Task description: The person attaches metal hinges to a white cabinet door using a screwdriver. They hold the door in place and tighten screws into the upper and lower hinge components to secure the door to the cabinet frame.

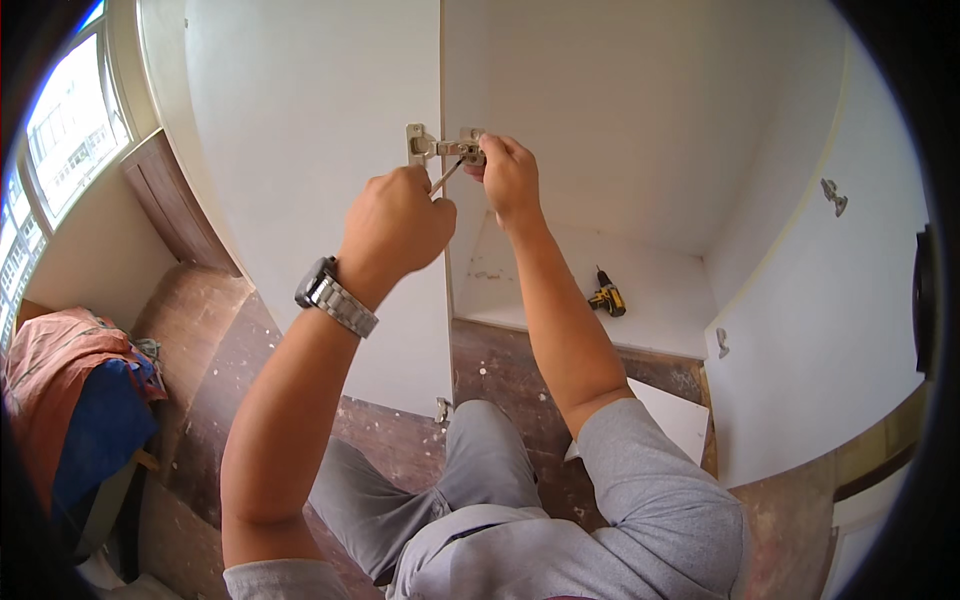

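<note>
A metal cabinet hinge joins the open white door on the left to the cabinet's inner side panel. My left hand is closed round a screwdriver; its handle is hidden in my fist. The slim shaft slants up to the right, with its dark tip at the hinge arm. My right hand pinches the plate end of the hinge against the side panel, its fingertips partly hiding that end. Lower on the same door, near its bottom corner, sits another hinge.
A yellow and black cordless drill lies on the cabinet floor. The right door stands open with two hinges on it. A white board rests on the stained floor. Pink and blue cloths are heaped at left, below the window.
</note>
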`<action>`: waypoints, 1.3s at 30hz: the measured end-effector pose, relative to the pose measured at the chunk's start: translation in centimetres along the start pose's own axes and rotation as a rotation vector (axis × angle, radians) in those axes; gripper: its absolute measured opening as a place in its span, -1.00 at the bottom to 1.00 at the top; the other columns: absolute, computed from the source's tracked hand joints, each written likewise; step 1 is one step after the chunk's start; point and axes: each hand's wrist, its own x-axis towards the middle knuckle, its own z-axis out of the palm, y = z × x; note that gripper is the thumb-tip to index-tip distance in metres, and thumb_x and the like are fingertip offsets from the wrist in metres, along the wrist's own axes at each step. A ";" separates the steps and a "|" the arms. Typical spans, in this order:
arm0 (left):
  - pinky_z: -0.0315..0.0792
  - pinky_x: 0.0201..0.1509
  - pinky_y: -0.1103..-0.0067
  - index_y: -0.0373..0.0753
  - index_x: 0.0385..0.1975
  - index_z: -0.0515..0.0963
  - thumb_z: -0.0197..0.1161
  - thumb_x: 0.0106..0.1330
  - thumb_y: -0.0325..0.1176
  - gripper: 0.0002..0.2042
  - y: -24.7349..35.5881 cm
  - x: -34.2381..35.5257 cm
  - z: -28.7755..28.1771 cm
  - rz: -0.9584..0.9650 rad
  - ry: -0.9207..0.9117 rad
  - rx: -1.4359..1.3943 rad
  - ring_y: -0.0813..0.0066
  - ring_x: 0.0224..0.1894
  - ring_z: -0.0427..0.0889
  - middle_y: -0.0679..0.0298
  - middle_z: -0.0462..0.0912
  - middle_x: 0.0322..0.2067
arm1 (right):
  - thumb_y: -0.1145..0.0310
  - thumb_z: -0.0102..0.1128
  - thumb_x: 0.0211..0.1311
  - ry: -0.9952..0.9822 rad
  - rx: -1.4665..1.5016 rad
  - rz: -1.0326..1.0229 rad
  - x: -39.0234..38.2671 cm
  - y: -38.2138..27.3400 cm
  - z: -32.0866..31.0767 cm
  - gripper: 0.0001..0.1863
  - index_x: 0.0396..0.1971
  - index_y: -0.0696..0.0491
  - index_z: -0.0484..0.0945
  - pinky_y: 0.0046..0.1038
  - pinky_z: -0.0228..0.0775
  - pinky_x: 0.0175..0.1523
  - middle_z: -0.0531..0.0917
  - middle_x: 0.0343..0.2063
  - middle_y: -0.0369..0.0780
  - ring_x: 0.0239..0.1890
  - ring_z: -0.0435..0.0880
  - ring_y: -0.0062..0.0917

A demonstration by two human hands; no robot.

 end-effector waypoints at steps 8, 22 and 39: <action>0.36 -0.60 0.66 -0.39 -0.18 0.59 0.14 0.28 -0.44 -0.80 0.3 0.5 -2.2 -0.550 -0.251 -0.955 0.55 -0.50 0.56 0.18 0.58 -0.43 | 0.29 0.04 0.31 0.020 0.058 0.007 -0.2 -0.1 0.3 -0.65 -0.23 0.33 0.57 -0.43 0.54 -0.16 0.66 -0.35 -0.10 -0.39 0.69 -0.42; 0.53 -0.28 0.21 -0.37 -0.50 0.59 0.08 0.14 -0.46 -0.84 1.0 0.4 -1.0 0.201 -0.138 0.286 -0.06 -0.38 0.66 -0.08 0.64 -0.46 | 0.36 0.01 0.26 0.077 0.114 -0.011 0.0 0.1 0.9 -0.69 -0.35 0.35 0.59 -0.50 0.49 -0.30 0.60 -0.56 -0.21 -0.50 0.62 -0.54; 0.35 -0.60 0.54 -0.51 -0.20 0.59 0.15 0.22 -0.43 -0.73 -1.2 0.2 -0.6 -0.471 -0.251 -0.761 0.60 -0.60 0.37 0.24 0.56 -0.50 | 0.21 0.07 0.39 0.023 0.068 0.029 -0.3 0.4 0.7 -0.65 -0.21 0.25 0.57 -0.44 0.48 -0.14 0.63 -0.35 -0.19 -0.37 0.60 -0.50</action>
